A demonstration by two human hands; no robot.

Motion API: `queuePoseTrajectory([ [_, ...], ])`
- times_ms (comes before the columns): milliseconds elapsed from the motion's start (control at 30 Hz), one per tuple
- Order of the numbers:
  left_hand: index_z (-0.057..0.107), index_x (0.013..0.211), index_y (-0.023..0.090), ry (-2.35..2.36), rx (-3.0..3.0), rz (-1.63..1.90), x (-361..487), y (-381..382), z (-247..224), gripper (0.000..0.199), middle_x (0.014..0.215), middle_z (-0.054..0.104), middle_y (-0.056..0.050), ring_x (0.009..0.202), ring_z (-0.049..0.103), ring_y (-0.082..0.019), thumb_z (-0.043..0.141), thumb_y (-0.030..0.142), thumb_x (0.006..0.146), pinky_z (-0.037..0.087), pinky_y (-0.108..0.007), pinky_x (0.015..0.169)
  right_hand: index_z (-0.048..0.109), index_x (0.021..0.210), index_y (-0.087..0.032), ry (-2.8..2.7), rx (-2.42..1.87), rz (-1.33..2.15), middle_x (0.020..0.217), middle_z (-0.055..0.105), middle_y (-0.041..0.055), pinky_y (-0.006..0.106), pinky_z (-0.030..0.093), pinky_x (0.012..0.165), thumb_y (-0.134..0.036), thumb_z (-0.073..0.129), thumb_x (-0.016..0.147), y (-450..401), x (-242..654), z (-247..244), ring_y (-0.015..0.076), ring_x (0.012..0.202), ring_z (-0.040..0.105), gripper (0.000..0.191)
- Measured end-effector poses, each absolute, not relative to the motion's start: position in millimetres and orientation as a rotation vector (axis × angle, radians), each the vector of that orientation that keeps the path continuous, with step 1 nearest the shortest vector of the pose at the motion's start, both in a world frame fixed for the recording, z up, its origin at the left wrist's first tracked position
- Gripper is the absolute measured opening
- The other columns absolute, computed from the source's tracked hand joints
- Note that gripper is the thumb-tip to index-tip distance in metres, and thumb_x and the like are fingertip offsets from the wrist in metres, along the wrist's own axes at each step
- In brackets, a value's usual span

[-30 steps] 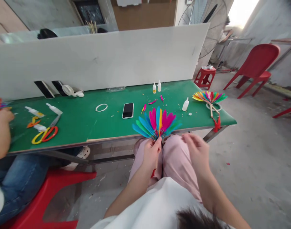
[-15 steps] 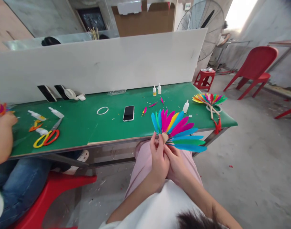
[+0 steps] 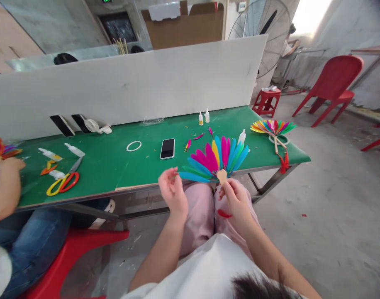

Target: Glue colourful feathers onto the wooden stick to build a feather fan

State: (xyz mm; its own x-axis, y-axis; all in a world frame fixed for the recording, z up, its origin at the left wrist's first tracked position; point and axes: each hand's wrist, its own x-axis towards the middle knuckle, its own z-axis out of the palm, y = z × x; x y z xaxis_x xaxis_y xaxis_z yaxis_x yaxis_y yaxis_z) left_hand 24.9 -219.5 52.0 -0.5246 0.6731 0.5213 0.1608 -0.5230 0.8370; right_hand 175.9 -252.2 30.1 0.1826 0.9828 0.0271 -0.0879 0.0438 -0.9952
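A feather fan [image 3: 213, 160] spreads above my lap, with pink, blue, green and yellow feathers rising from a wooden centre piece. My right hand [image 3: 238, 199] is closed around its wooden handle, just below that piece. A red tassel [image 3: 224, 214] hangs under this hand. At the fan's left end, my left hand [image 3: 174, 193] has its fingers curled at the tip of the lowest blue feather. The thumb partly hides that contact. Loose pink feathers [image 3: 198, 136] lie on the green table [image 3: 140, 170] behind the fan.
A phone [image 3: 167, 148], a white ring [image 3: 134, 145] and glue bottles [image 3: 200, 118] are on the table. A finished-looking feather fan [image 3: 274, 128] lies at the right end. Scissors [image 3: 65, 180] lie left, near another person's hand [image 3: 9, 166]. A white board [image 3: 130, 83] stands behind.
My left hand has moved from the fan's centre out to its left side. The fan has turned, its long feathers now pointing left, and my right hand now grips the handle.
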Motion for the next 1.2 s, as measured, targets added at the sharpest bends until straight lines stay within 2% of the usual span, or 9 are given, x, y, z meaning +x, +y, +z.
queuePoseTrajectory([
  [33, 0.053, 0.104, 0.017, 1.292, 1.309, 2.054, 17, -210, 64, 0.025, 0.095, 0.060, -0.006, 0.084, 0.058, -0.014, 0.053, 0.030, 0.082, 0.046, -0.026, 0.073, 0.054, 0.075, -0.022, -1.050, -1.220, 1.076, 0.058, 0.049, -0.0036, 0.024, 0.037, 0.052, -0.040, 0.045, 0.083, -255, 176, 33, 0.0114, 0.054, 0.046, 0.021],
  [167, 0.062, 0.101, 0.016, 1.222, 1.446, 1.351, 0, -182, 107, 0.037, 0.091, 0.067, -0.007, 0.086, 0.061, -0.017, 0.052, 0.045, 0.081, 0.045, -0.028, 0.077, 0.054, 0.075, -0.021, -1.145, -1.277, 1.052, 0.059, 0.045, -0.0034, 0.023, 0.028, 0.047, -0.041, 0.046, 0.082, -261, 175, 37, 0.0107, 0.053, 0.038, 0.022],
  [300, 0.068, 0.088, 0.016, 1.194, 1.391, 1.074, 1, -176, 123, 0.034, 0.083, 0.070, -0.006, 0.074, 0.062, -0.017, 0.070, 0.042, 0.066, 0.047, -0.028, 0.070, 0.054, 0.074, -0.021, -1.226, -1.289, 1.053, 0.065, 0.047, -0.0021, 0.024, 0.029, 0.052, -0.043, 0.049, 0.080, -260, 175, 33, 0.0116, 0.058, 0.040, 0.023],
  [400, 0.068, 0.077, 0.015, 1.215, 1.366, 1.045, 4, -177, 120, 0.028, 0.076, 0.070, -0.004, 0.068, 0.062, -0.016, 0.074, 0.037, 0.060, 0.048, -0.027, 0.066, 0.053, 0.076, -0.021, -1.249, -1.293, 1.051, 0.064, 0.046, -0.0026, 0.024, 0.029, 0.052, -0.042, 0.050, 0.079, -259, 175, 30, 0.0117, 0.059, 0.039, 0.021],
  [567, 0.067, 0.072, 0.015, 1.234, 1.330, 1.094, 4, -175, 114, 0.026, 0.068, 0.068, -0.001, 0.061, 0.060, -0.012, 0.074, 0.038, 0.060, 0.047, -0.026, 0.062, 0.051, 0.073, -0.021, -1.251, -1.286, 1.039, 0.062, 0.043, -0.0031, 0.024, 0.028, 0.050, -0.042, 0.050, 0.079, -260, 175, 30, 0.0113, 0.057, 0.038, 0.021],
  [833, 0.067, 0.070, 0.015, 1.237, 1.304, 1.121, 5, -173, 113, 0.027, 0.065, 0.066, -0.001, 0.059, 0.059, -0.013, 0.074, 0.038, 0.059, 0.048, -0.027, 0.062, 0.052, 0.075, -0.020, -1.247, -1.273, 1.016, 0.067, 0.053, -0.0013, 0.024, 0.036, 0.056, -0.039, 0.050, 0.080, -261, 172, 34, 0.0118, 0.062, 0.047, 0.019],
  [1200, 0.066, 0.071, 0.015, 1.241, 1.307, 1.125, 4, -173, 111, 0.030, 0.066, 0.067, -0.002, 0.060, 0.060, -0.015, 0.074, 0.041, 0.059, 0.049, -0.030, 0.064, 0.053, 0.075, -0.019, -1.251, -1.277, 1.004, 0.068, 0.055, -0.0002, 0.024, 0.038, 0.056, -0.040, 0.049, 0.080, -262, 171, 37, 0.0116, 0.062, 0.048, 0.022],
])
